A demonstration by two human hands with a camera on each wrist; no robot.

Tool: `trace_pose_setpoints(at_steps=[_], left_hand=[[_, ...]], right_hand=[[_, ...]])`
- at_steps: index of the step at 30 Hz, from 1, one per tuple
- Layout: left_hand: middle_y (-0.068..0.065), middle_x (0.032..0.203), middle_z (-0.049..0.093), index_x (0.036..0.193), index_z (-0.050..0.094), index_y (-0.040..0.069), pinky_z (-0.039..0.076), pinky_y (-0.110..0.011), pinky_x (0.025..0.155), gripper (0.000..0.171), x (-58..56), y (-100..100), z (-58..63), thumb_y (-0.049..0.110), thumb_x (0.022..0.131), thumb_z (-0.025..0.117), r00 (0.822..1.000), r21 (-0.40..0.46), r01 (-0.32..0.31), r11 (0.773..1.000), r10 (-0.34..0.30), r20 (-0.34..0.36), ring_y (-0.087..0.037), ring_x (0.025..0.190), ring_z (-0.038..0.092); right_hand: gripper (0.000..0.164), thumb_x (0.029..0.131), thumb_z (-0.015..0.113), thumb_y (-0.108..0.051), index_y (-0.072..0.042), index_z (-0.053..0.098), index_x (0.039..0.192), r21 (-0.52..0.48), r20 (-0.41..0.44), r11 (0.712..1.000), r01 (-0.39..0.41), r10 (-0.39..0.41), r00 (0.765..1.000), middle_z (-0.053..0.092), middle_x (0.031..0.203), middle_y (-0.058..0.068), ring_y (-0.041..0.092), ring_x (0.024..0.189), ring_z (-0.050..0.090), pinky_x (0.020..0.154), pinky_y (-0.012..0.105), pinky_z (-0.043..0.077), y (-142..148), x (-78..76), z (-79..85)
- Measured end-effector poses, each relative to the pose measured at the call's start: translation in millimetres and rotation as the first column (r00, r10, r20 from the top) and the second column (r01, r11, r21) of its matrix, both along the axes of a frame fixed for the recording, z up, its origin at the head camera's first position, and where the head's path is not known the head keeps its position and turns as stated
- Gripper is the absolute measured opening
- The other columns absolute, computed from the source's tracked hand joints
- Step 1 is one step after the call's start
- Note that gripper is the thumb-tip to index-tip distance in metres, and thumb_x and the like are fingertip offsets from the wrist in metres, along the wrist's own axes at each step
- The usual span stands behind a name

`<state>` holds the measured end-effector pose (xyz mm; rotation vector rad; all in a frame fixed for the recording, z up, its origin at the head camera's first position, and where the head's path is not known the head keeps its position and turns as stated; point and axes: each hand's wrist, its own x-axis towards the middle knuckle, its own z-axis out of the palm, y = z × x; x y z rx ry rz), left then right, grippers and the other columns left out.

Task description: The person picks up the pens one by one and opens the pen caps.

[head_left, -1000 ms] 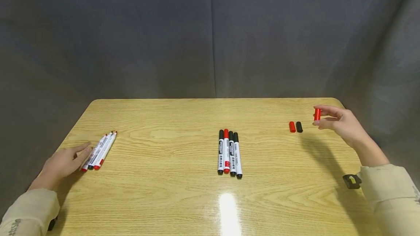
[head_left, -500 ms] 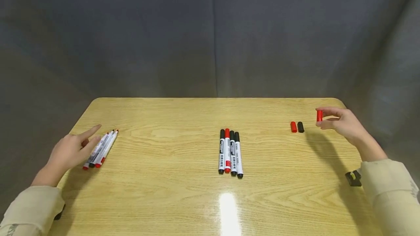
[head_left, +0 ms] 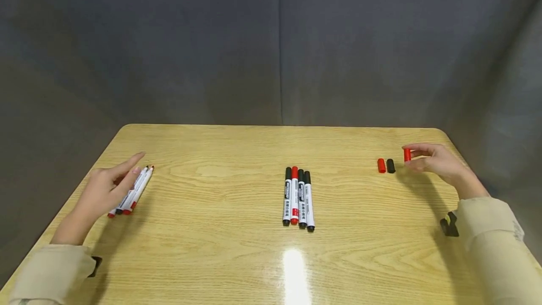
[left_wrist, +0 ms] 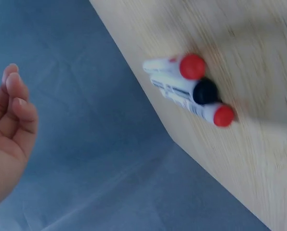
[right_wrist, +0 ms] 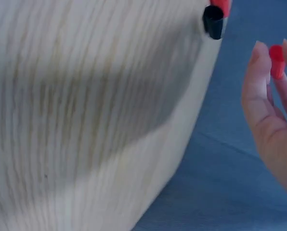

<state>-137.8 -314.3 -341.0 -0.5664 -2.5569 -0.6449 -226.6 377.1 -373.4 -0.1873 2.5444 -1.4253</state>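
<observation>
Above the left side of the table, my left hand (head_left: 103, 189) hovers with nothing in its loosely bent fingers. Partly hidden behind it lie three uncapped markers (head_left: 140, 192), side by side; their red and black ends (left_wrist: 205, 91) show in the left wrist view. My right hand (head_left: 442, 164) pinches a red marker cap (head_left: 407, 155) between thumb and fingers over the right side; the right wrist view also shows this cap (right_wrist: 277, 62). On the table just left of that hand lie another red cap (head_left: 381, 165) and a black cap (head_left: 391, 166).
Several capped markers (head_left: 298, 199), black and one red, lie in a row at the middle of the wooden table (head_left: 211, 248). A grey curtain (head_left: 190, 51) hangs behind the table and along both sides.
My left hand has risen off the three uncapped markers and moved up and to the right. My right hand, still pinching the red cap, has lowered slightly.
</observation>
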Motion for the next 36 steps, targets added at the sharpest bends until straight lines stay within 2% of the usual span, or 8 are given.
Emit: trace_pose_setpoints(at_steps=[3,5,9,13,19,22,28,36], left_hand=[[0.012,0.055,0.047,0.128,0.053,0.005,0.027,-0.018,0.041,0.036,2.7,7,1.4,0.008,0.092,0.052,1.000,0.039,0.029,0.999,-0.029,0.006,-0.001,0.043,0.035],[0.012,0.056,0.048,0.127,0.054,0.004,0.029,-0.017,0.042,0.036,3.5,12,2.4,0.007,0.091,0.053,0.999,0.043,0.050,0.998,-0.049,-0.012,0.000,0.043,0.036],[0.012,0.053,0.045,0.126,0.055,0.004,0.031,-0.016,0.044,0.037,4.2,19,3.1,0.004,0.089,0.055,0.994,0.038,0.099,0.994,-0.097,-0.042,0.002,0.041,0.035],[0.016,0.048,0.036,0.128,0.053,0.005,0.029,-0.016,0.043,0.039,6.5,22,2.6,0.003,0.090,0.054,0.991,0.051,0.134,0.990,-0.133,-0.030,0.005,0.035,0.028],[0.017,0.049,0.035,0.127,0.054,0.005,0.029,-0.016,0.041,0.038,9.1,25,2.8,0.002,0.089,0.055,0.991,0.047,0.131,0.990,-0.130,-0.033,0.005,0.033,0.025],[0.016,0.051,0.036,0.126,0.055,0.003,0.028,-0.016,0.042,0.038,9.2,27,2.3,0.002,0.088,0.056,0.992,0.039,0.126,0.991,-0.124,-0.034,0.004,0.036,0.026],[0.017,0.052,0.033,0.122,0.056,-0.002,0.027,-0.016,0.046,0.036,6.7,34,-2.0,0.003,0.087,0.058,0.987,0.005,0.151,0.989,-0.150,-0.057,0.002,0.043,0.025],[0.017,0.053,0.029,0.124,0.056,0.002,0.024,-0.017,0.045,0.036,1.8,48,-8.9,0.010,0.089,0.058,0.979,0.002,0.203,0.979,-0.203,-0.034,0.001,0.045,0.024]], right_hand=[[0.039,0.083,0.064,-0.006,-0.015,0.049,0.118,-0.045,0.065,0.999,-0.006,0.009,0.998,0.053,0.099,0.005,0.008,0.077,0.057,0.066,0.027,0.050,4,-5.4,-4.6],[0.040,0.083,0.065,-0.007,-0.016,0.049,0.118,-0.061,0.106,0.998,-0.012,0.018,0.994,0.053,0.098,0.004,0.009,0.077,0.058,0.067,0.026,0.050,6,-8.6,-7.4],[0.050,0.082,0.066,-0.007,-0.004,0.043,0.127,-0.080,0.155,0.997,-0.018,0.031,0.987,0.052,0.098,0.005,0.012,0.082,0.059,0.073,0.029,0.050,8,-12.1,-12.4],[0.062,0.082,0.067,-0.009,0.008,0.035,0.132,-0.058,0.197,0.998,-0.020,0.031,0.980,0.052,0.094,0.003,0.011,0.079,0.059,0.072,0.029,0.050,9,-13.6,-16.3],[0.066,0.085,0.063,-0.012,0.011,0.028,0.136,-0.006,0.268,0.997,-0.080,0.079,0.960,0.059,0.087,-0.001,0.011,0.075,0.058,0.063,0.028,0.047,10,-15.4,-19.4],[0.067,0.085,0.062,-0.013,0.010,0.027,0.137,0.027,0.291,0.994,-0.101,0.089,0.953,0.057,0.078,0.001,0.010,0.066,0.052,0.057,0.025,0.044,11,-16.3,-20.8],[0.069,0.085,0.063,-0.015,0.009,0.027,0.138,0.062,0.284,0.990,-0.128,0.106,0.953,0.047,0.063,-0.001,0.009,0.054,0.039,0.050,0.023,0.037,10,-17.0,-24.8],[0.065,0.087,0.058,-0.009,0.010,0.023,0.139,0.055,0.208,0.992,-0.111,0.097,0.973,0.051,0.069,0.002,0.012,0.058,0.042,0.053,0.028,0.041,12,-10.5,-20.9]])
